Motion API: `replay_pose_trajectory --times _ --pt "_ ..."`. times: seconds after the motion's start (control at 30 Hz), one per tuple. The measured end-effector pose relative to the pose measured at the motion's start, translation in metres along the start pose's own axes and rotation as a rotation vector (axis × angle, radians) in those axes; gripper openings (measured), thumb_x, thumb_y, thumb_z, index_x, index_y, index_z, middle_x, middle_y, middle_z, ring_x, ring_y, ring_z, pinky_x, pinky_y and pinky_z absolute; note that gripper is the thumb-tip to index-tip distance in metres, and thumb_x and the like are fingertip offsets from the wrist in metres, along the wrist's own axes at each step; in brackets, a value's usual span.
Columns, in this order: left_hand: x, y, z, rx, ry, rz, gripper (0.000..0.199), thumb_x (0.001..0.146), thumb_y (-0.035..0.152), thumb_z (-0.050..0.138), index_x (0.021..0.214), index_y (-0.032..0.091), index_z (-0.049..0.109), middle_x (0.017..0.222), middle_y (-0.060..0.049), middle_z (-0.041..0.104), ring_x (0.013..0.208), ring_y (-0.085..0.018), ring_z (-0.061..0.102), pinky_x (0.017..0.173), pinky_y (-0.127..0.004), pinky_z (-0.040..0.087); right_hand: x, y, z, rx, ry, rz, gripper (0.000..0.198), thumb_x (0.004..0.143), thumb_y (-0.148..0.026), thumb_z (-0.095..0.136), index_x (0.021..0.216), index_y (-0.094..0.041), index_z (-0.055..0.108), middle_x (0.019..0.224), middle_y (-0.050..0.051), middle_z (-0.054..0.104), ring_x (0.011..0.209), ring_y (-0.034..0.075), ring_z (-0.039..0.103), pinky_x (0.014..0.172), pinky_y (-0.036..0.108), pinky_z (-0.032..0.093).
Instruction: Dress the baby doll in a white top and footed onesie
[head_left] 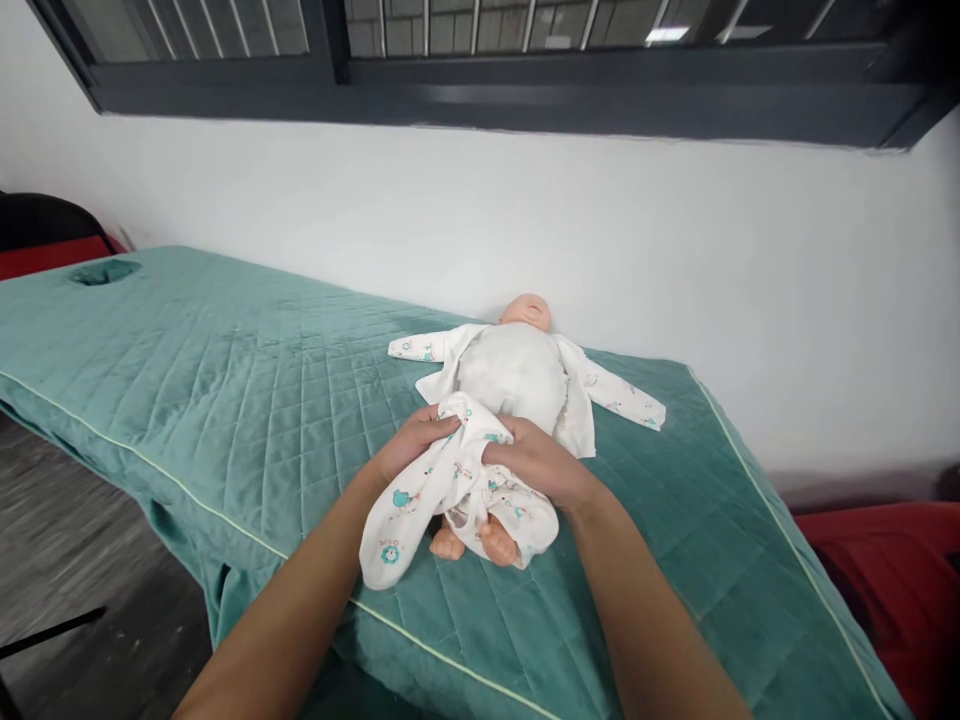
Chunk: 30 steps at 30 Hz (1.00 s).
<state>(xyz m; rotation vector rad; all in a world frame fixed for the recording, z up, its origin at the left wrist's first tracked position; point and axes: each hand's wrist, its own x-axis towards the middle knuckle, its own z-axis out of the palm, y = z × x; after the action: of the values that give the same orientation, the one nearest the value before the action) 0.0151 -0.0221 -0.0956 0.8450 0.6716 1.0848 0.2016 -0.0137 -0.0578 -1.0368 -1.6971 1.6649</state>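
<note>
A baby doll [517, 365] with a soft white body lies on its back, head toward the wall and feet toward me. Its arms are in the sleeves of a white printed baby jacket [626, 397], which is spread wide at the front. Over the doll's legs, my left hand [416, 440] and my right hand [536, 460] both grip the bunched top of white printed baby pants [465, 465]. One pant leg hangs loose to the left. The doll's bare feet [495, 540] show below the cloth; its legs are mostly hidden.
A green quilted cover [262, 400] lies over the long bed, with a hole [105, 271] at its far left end. Behind it stands a white wall [375, 220] below a dark-framed window [525, 95]. Red items [885, 580] sit off the right edge.
</note>
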Motion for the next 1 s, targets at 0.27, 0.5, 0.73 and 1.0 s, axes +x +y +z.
replay_pose_trajectory --times 0.27,0.5,0.73,1.0 --pt "-0.003 0.006 -0.019 0.224 -0.316 -0.17 0.058 0.044 0.034 0.092 0.092 0.008 0.073 0.076 -0.009 0.072 0.062 -0.019 0.064 0.057 -0.026 0.049 0.006 0.006 0.002 0.3 0.212 0.002 0.027 0.071 -0.025 0.061 0.097 -0.02 0.067 0.074 -0.001 0.067 0.066 0.016 0.059 0.059 0.024 0.043" --pt "0.001 -0.002 -0.009 -0.067 -0.054 -0.005 0.043 0.065 0.037 0.082 0.098 0.012 0.071 0.079 -0.008 0.072 0.064 -0.015 0.064 0.061 -0.022 0.049 0.0 0.001 -0.002 0.406 0.075 -0.064 0.024 0.069 -0.024 0.067 0.092 -0.02 0.065 0.082 0.0 0.068 0.075 0.018 0.062 0.065 0.027 0.046" --pt "0.0 0.005 0.001 -0.096 0.01 -0.015 0.044 0.069 0.039 0.08 0.1 0.01 0.069 0.08 -0.008 0.072 0.066 -0.016 0.065 0.063 -0.025 0.05 -0.003 0.0 -0.002 0.172 -0.085 -0.007 0.04 0.074 -0.038 0.075 0.11 -0.02 0.068 0.106 0.005 0.072 0.099 0.025 0.066 0.083 0.034 0.051" --pt "-0.002 -0.004 -0.012 0.061 -0.182 -0.028 0.06 0.053 0.042 0.089 0.099 0.008 0.071 0.079 -0.008 0.071 0.066 -0.015 0.063 0.059 -0.022 0.049 -0.003 0.004 0.004 0.236 0.127 0.061 0.042 0.075 -0.036 0.076 0.112 -0.017 0.068 0.106 0.008 0.073 0.094 0.026 0.068 0.08 0.035 0.052"
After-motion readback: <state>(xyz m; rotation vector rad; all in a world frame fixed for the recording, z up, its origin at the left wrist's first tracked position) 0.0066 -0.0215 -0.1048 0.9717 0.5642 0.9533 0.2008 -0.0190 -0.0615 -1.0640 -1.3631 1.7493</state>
